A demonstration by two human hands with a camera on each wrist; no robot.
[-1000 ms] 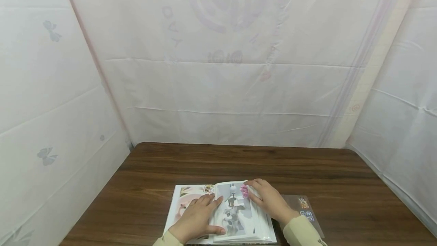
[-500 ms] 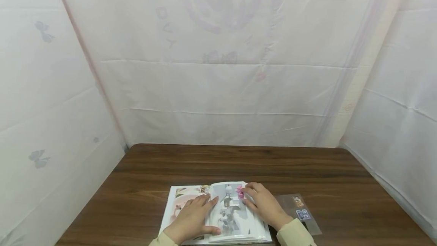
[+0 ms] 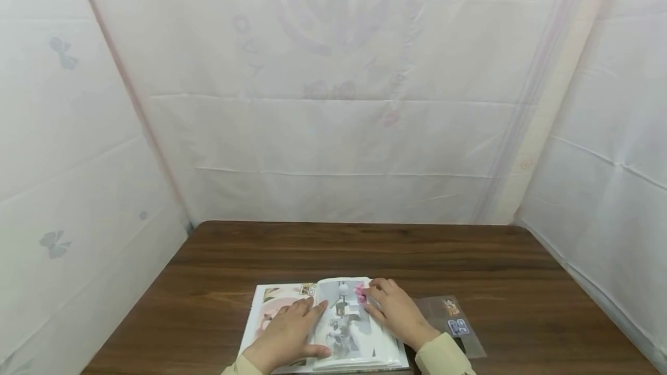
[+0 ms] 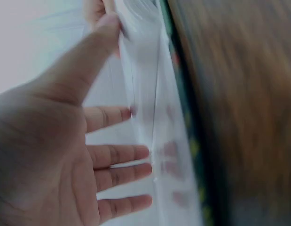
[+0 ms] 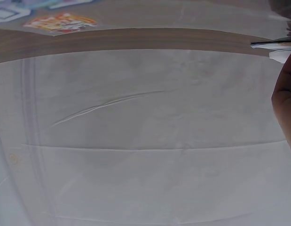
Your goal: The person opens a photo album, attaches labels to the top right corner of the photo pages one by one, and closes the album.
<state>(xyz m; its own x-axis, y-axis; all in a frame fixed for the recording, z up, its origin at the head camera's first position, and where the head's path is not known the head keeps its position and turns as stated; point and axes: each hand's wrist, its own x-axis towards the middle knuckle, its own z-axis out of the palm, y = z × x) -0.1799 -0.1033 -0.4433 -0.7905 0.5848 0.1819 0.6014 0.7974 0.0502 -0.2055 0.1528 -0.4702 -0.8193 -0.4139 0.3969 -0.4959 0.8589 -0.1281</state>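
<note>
A white sheet (image 3: 94, 149) hangs along the left edge of the table (image 3: 365, 247), with faint grey bows printed on it; more of the same cloth closes off the far edge and the right edge.

An open album (image 3: 271, 305) lies at the near edge of the table, a little left of its middle. Its left page shows a pink picture. The left hand (image 3: 285, 334) rests flat on the album with its fingers straight and slightly spread, the fingertips on the page that stands up from the middle, the thumb along that page's near part. In the left wrist view the left hand (image 4: 56, 150) is open, palm toward the clear page sleeves, the thumb tip touching their edge; that view is blurred.

The raised page (image 3: 344, 320) carries a grey and white picture. At its far right corner sits a small pink sticker (image 3: 359, 290). The right hand (image 3: 396, 312) lies on the right-hand pages, fingers lightly bent, their tips at the sticker and the page's right edge; whether it pinches the sticker or only touches it cannot be told.

Just right of the album, by the right sleeve, a clear sticker sheet (image 3: 453, 323) lies flat on the table with two small stickers on it. The right wrist view shows mostly sheet, with that sticker sheet (image 5: 60, 21) at the top.
</note>
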